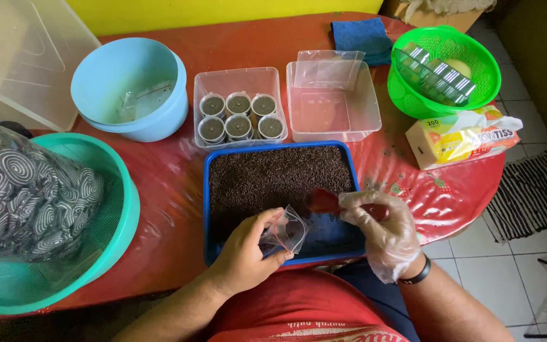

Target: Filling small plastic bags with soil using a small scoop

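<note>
- left hand (243, 253) pinches a small clear bag (284, 232) over the tray's (206, 190) near edge
- gloved right hand (384, 231) grips a red scoop (324, 201), tip just right of the bag mouth, handle running sideways

The right hand (384, 234) is covered by a thin, clear disposable glove, and a black band is worn at its wrist. The left hand (245, 253) is left ungloved. A red garment with pale lettering is seen below the hands.
</note>
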